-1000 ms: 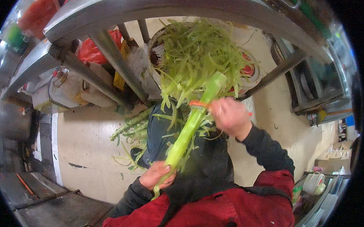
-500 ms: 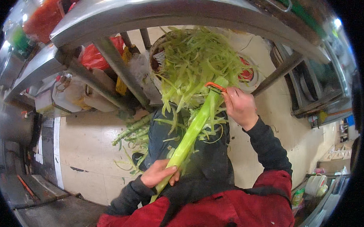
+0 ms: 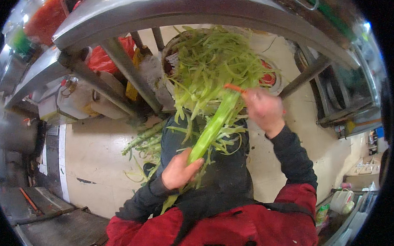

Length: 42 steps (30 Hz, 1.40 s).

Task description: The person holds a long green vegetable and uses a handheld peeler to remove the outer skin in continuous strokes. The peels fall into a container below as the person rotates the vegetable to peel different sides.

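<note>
A long, pale green celtuce stem (image 3: 213,133) slants across my lap, from my waist up to a heap of green peelings (image 3: 218,62). My left hand (image 3: 180,171) is closed around its lower part, the thumb lying across the top. At the upper end my right hand (image 3: 265,111), smeared by motion, grips an orange vegetable peeler (image 3: 234,88). The peeler's head is at the stem's far tip; whether the blade touches it I cannot tell. Loose strips of peel (image 3: 228,137) hang beside the stem over my dark trousers.
The peelings overflow a round bin (image 3: 164,63) under the metal table (image 3: 192,11). Table legs (image 3: 131,77) stand left and right of it. More green stalks (image 3: 147,137) lie on the floor to the left, near plastic jugs (image 3: 75,102). A round red-and-white lid (image 3: 268,73) sits right of the bin.
My left hand has moved up along the stem, farther from my body. My right hand with the peeler has shifted slightly to the right and is now blurred.
</note>
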{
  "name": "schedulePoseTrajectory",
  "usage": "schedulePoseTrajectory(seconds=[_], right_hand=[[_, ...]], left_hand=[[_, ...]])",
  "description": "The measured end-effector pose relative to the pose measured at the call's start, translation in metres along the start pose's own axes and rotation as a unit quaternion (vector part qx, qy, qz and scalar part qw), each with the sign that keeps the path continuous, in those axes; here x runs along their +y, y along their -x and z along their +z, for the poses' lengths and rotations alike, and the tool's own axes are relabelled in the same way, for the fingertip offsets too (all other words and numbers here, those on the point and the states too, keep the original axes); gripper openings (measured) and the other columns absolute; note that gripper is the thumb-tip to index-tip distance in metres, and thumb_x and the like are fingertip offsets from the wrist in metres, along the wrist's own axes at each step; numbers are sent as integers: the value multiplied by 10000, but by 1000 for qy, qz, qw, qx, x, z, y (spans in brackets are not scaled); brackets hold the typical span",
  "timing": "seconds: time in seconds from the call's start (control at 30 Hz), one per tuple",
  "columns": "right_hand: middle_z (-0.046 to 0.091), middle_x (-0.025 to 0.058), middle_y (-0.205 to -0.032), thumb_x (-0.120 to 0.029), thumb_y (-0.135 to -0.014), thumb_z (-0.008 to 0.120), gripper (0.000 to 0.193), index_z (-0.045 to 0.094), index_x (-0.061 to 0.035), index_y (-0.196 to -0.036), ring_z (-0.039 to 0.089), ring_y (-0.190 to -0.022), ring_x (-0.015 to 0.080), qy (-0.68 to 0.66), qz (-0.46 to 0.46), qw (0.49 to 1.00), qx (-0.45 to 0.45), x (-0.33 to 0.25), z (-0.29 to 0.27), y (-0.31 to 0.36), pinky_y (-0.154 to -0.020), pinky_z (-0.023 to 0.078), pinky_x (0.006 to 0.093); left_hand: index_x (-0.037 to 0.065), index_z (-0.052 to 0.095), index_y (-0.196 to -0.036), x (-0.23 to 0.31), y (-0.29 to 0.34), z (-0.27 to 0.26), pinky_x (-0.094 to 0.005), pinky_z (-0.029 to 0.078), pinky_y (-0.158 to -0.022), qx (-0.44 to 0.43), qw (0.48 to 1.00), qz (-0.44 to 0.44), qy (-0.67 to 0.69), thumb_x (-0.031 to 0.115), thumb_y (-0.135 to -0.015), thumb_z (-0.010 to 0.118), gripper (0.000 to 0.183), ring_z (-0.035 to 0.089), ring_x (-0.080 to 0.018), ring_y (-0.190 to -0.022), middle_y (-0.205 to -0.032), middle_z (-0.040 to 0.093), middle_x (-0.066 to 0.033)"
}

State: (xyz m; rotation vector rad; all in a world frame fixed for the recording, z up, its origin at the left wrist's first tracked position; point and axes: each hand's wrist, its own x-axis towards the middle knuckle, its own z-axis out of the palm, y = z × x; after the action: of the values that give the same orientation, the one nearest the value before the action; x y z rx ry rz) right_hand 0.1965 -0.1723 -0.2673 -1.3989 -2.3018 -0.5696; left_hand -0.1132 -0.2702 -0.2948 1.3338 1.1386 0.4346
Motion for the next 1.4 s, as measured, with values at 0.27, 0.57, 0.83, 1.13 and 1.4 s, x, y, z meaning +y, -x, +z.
schedulePoseTrajectory(seconds=[0.27,0.57,0.83,1.13,1.4], right_hand=[[573,68,-734,-133,-868,587,32,591,-120,-897,604,-665,233,27,4,999,47,-10,-24,-6,-486,472,346],[566,36,-750,-151,-836,591,125,601,-139,-960,604,-648,200,-6,-36,999,-9,-39,-8,-7,-506,491,344],[579,58,-739,-157,-892,588,40,585,-117,-888,592,-620,236,32,14,998,48,-14,-16,-3,-483,475,339],[563,64,-729,-166,-889,580,51,565,-120,-907,599,-628,249,61,22,998,8,-15,-14,-26,-484,479,372],[615,146,-769,-140,-912,640,115,605,-33,-935,596,-634,360,-135,93,983,79,-9,-17,0,-537,477,400]], left_hand=[[-1,527,-1087,7,-1,-9,-262,431,-474,-93,982,-33,161,212,-1013,522,226,527,-107,-507,-715,551,-26],[19,504,-977,7,-6,-5,-265,433,-471,-77,981,-5,180,201,-1009,525,186,519,-109,-498,-726,560,-34],[11,510,-979,7,-4,-4,-272,421,-467,-77,981,-23,174,199,-1018,500,192,516,-110,-491,-680,547,-26],[8,517,-1004,6,1,-5,-271,422,-480,-85,976,-16,201,233,-1011,520,226,516,-116,-490,-685,552,-36],[13,510,-997,10,10,-6,-251,416,-491,-99,969,1,227,226,-1009,518,214,514,-97,-508,-681,553,-39]])
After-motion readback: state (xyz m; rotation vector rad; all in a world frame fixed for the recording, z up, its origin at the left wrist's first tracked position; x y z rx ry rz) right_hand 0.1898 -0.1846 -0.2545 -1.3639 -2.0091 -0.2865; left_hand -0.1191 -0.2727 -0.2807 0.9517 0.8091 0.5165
